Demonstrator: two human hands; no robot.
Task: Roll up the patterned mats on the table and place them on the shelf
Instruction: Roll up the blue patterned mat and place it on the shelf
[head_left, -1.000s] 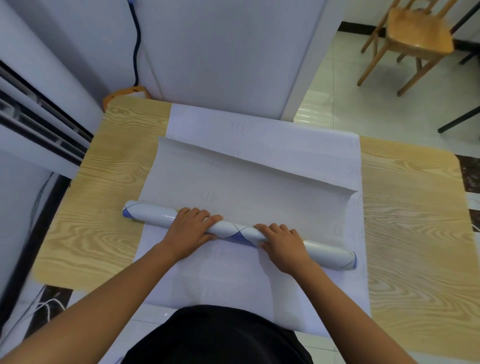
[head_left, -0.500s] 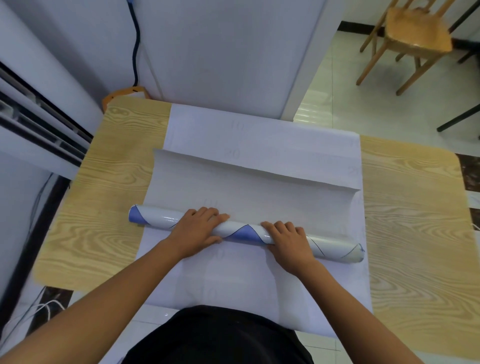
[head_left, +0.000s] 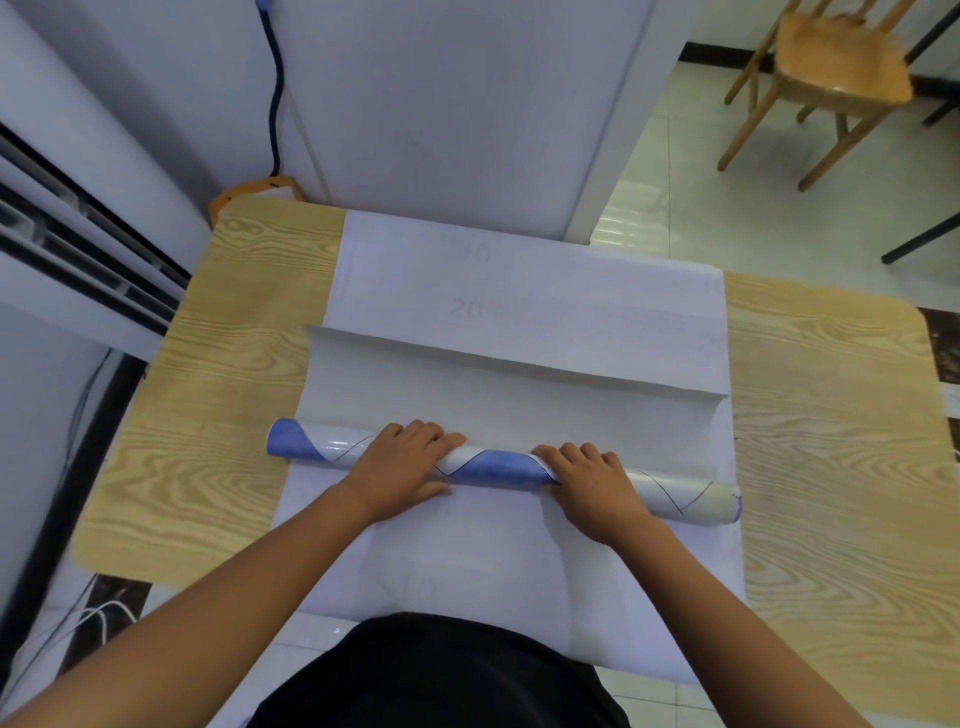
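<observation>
A white mat with a blue and line pattern is partly rolled into a tube (head_left: 493, 465) lying across the table, its ends sticking out left and right. My left hand (head_left: 400, 462) grips the tube left of centre, fingers curled over its top. My right hand (head_left: 592, 486) grips it right of centre the same way. The mat's flat, unrolled part (head_left: 519, 395) stretches away from the tube, underside up. Beneath it lies a second white mat (head_left: 519, 280) with faint numbers, spread flat and hanging over the near edge.
The wooden table (head_left: 831, 415) shows bare grain on both sides of the mats. A white cabinet (head_left: 441, 104) with a dark cable (head_left: 275, 104) stands behind it, and a slatted white unit (head_left: 78, 249) is at the left. A wooden chair (head_left: 831, 78) is far right.
Both hands have rolled the tube away from me. It is thicker, shows more blue pattern, and the flat part beyond it is shorter.
</observation>
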